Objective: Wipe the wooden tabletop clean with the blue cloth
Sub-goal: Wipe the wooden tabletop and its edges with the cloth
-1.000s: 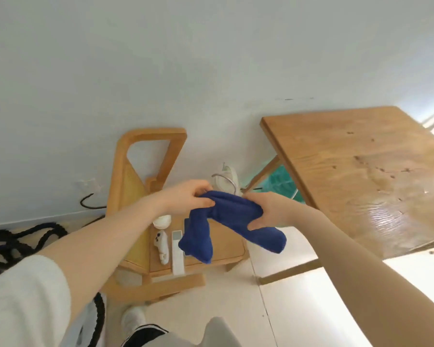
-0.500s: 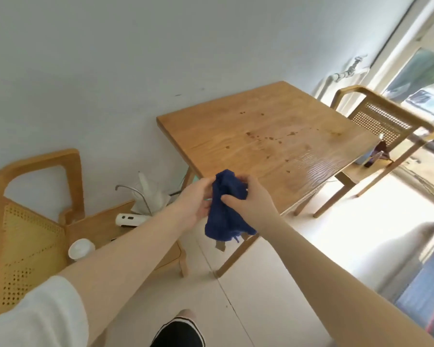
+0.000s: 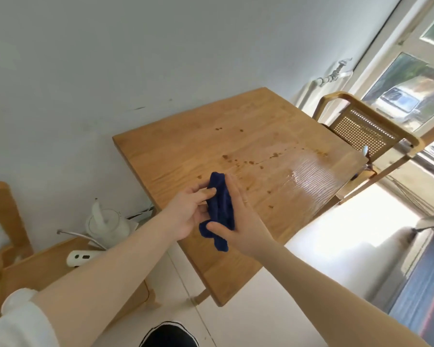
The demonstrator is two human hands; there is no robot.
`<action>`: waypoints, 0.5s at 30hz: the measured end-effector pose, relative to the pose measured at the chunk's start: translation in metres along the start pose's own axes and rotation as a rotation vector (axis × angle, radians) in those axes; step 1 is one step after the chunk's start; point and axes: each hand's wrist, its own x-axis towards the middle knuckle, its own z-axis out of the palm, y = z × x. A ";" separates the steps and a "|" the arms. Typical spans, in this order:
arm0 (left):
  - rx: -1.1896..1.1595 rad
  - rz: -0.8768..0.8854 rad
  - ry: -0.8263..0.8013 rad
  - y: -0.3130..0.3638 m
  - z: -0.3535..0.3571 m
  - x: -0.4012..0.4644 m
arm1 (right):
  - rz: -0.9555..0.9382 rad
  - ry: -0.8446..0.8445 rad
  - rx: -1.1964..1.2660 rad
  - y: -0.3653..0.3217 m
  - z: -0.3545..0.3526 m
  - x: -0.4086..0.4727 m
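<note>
The blue cloth [image 3: 219, 209] is bunched up between both hands, held in the air over the near left part of the wooden tabletop [image 3: 181, 151]. My left hand [image 3: 188, 211] pinches its left side with thumb and fingers. My right hand [image 3: 238, 216] holds it from the right, fingers stretched along the cloth and thumb tucked under its lower end. Brown spots and smears dot the middle of the tabletop [image 3: 238, 161], and a shiny wet-looking patch [image 3: 313, 171] lies toward its right side.
A wooden chair [image 3: 363, 128] with a cane back stands at the table's far right, by a glass door. At the left, a low wooden seat [image 3: 48, 266] carries a white kettle [image 3: 105, 226] and a white power strip [image 3: 83, 256]. Pale floor tiles lie below.
The view has swung right and closer to the table. Both hands carried the cloth from beside the left chair to above the tabletop, bunching it into a tighter wad.
</note>
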 end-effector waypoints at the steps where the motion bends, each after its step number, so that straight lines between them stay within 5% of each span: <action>1: 0.000 0.000 -0.022 0.006 0.000 0.005 | -0.030 0.010 -0.002 0.001 0.003 0.012; 5: 0.045 0.105 0.057 0.030 -0.007 0.015 | -0.077 0.039 0.050 0.005 0.012 0.053; 10: 0.890 0.318 0.385 0.037 -0.049 0.030 | -0.012 -0.037 -0.012 0.030 0.011 0.107; 15: 0.934 0.256 0.606 0.038 -0.079 0.046 | -0.200 -0.066 -0.174 0.036 -0.002 0.180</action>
